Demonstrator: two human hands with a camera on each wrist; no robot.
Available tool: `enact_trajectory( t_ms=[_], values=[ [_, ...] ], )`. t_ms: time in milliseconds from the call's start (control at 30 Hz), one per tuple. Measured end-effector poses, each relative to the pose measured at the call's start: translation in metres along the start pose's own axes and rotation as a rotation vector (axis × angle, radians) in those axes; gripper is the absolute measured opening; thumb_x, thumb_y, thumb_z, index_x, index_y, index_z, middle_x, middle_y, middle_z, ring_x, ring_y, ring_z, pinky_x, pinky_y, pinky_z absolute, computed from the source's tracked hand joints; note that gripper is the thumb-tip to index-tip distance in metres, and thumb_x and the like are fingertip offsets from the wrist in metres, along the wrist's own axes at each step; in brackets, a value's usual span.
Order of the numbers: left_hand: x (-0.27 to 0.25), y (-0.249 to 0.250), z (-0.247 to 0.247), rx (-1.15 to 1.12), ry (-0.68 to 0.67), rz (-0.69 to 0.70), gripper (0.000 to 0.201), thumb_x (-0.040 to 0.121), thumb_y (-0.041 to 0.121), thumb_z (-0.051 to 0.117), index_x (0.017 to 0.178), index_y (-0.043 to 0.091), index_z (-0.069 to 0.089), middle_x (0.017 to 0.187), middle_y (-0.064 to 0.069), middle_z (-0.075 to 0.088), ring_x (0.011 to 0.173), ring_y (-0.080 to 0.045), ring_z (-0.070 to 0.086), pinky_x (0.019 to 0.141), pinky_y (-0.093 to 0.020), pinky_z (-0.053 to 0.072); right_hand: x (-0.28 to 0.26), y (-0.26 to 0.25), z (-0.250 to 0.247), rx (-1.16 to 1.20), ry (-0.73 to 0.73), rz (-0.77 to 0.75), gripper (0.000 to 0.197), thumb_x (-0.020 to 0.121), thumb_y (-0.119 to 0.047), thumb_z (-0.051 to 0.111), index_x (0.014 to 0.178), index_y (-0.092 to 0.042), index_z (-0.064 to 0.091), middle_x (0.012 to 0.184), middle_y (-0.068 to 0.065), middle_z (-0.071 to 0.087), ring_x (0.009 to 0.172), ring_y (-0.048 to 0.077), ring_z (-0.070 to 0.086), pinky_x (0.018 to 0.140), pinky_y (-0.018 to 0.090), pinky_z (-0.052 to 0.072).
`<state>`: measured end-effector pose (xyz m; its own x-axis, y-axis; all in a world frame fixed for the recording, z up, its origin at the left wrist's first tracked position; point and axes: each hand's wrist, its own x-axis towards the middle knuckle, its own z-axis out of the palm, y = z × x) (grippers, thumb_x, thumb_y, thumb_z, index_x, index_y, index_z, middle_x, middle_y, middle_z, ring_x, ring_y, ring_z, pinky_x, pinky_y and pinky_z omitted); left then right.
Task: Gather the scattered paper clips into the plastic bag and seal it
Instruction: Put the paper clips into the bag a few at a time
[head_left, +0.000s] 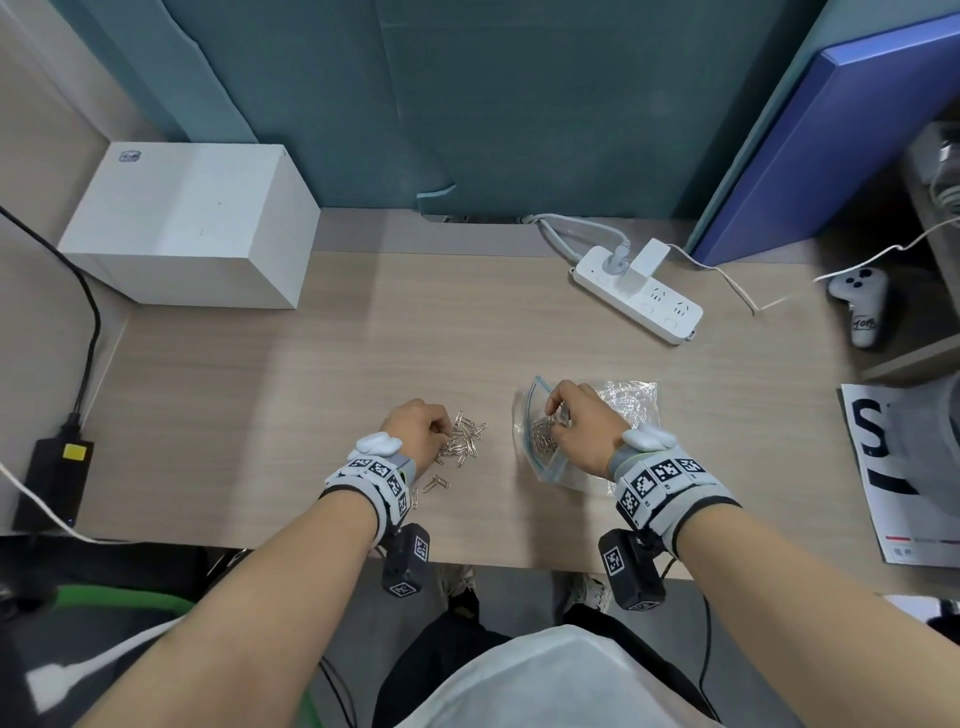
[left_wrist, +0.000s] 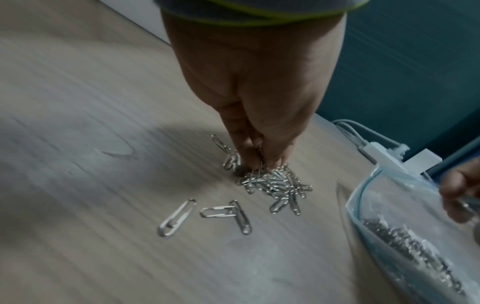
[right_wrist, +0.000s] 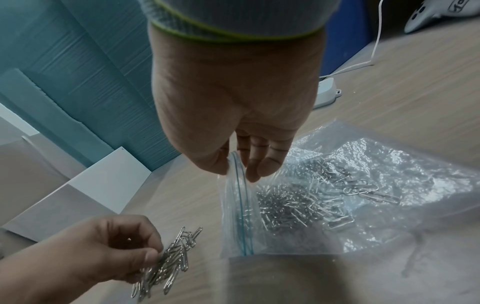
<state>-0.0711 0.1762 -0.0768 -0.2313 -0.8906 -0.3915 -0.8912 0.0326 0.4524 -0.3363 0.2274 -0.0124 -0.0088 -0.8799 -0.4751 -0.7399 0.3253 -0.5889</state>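
A pile of silver paper clips (head_left: 464, 440) (left_wrist: 279, 185) lies on the wooden desk (head_left: 260, 415), with a few loose ones (left_wrist: 207, 214) nearer me. My left hand (head_left: 418, 431) (left_wrist: 255, 158) pinches a bunch of clips (right_wrist: 168, 259) at the pile's edge. A clear zip bag (head_left: 587, 431) (right_wrist: 337, 205) lies to the right with many clips inside. My right hand (head_left: 576, 421) (right_wrist: 241, 166) pinches the bag's blue-lined rim between thumb and fingers and holds the mouth up and open toward the pile.
A white box (head_left: 192, 223) stands at the back left and a white power strip (head_left: 639, 293) with cables at the back right. A black adapter (head_left: 52, 483) sits at the left edge, a printed sheet (head_left: 893, 467) at the right, a white controller (head_left: 860, 304) beyond.
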Motion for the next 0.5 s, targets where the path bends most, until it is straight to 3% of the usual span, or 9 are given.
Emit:
enact_trajectory(
  t_ms=[67,167,300,367,433,500],
  values=[
    [0.0,0.013,-0.002,-0.121,0.036,-0.032,0.015,0.08,0.011,0.074,0.076,0.025,0.072,0.082,0.007,0.065,0.075,-0.014,0.064,0.07,-0.025,0.05,0.0,0.0,0.001,0.006,0.001,0.0,0.017,0.091,-0.014,0.058,0.104,-0.025,0.055,0.107,-0.001,0.051,0.085,0.022,0.058,0.063,0.028,0.037],
    [-0.001,0.049,0.003,-0.391,0.018,-0.052,0.014,0.08,0.011,0.077,0.077,0.024,0.074,0.076,0.006,0.074,0.068,-0.009,0.068,0.064,-0.023,0.056,-0.001,-0.002,0.001,0.015,0.005,-0.002,0.019,0.09,-0.013,0.058,0.105,-0.024,0.055,0.107,0.0,0.052,0.086,0.023,0.057,0.067,0.032,0.037],
    [0.001,0.088,0.015,-0.604,-0.28,0.101,0.015,0.089,0.013,0.073,0.097,0.025,0.077,0.095,-0.003,0.077,0.081,-0.011,0.069,0.084,-0.027,0.058,-0.003,0.0,0.001,0.013,0.004,0.002,0.018,0.091,-0.016,0.06,0.106,-0.025,0.055,0.108,0.0,0.052,0.09,0.024,0.058,0.074,0.034,0.041],
    [0.005,0.087,0.018,-0.556,-0.265,0.124,0.016,0.09,0.015,0.071,0.096,0.029,0.077,0.095,0.001,0.077,0.087,-0.014,0.07,0.088,-0.031,0.058,-0.004,0.001,0.0,0.008,0.006,0.001,0.019,0.09,-0.015,0.06,0.106,-0.025,0.055,0.108,0.0,0.051,0.091,0.024,0.057,0.077,0.035,0.042],
    [0.007,0.072,0.017,-0.388,-0.105,0.123,0.015,0.086,0.018,0.073,0.093,0.032,0.075,0.097,0.008,0.073,0.093,-0.013,0.068,0.09,-0.03,0.053,-0.005,0.002,-0.002,0.009,0.007,0.001,0.022,0.089,-0.012,0.059,0.105,-0.026,0.055,0.107,-0.001,0.05,0.091,0.024,0.057,0.08,0.036,0.044],
    [0.008,0.05,0.015,-0.135,-0.013,0.172,0.022,0.083,0.02,0.075,0.102,0.031,0.074,0.112,0.004,0.067,0.107,-0.017,0.06,0.096,-0.031,0.048,-0.006,0.003,-0.003,0.014,0.005,0.011,0.023,0.088,-0.01,0.057,0.105,-0.026,0.055,0.106,-0.002,0.049,0.091,0.024,0.057,0.081,0.036,0.046]
  ],
)
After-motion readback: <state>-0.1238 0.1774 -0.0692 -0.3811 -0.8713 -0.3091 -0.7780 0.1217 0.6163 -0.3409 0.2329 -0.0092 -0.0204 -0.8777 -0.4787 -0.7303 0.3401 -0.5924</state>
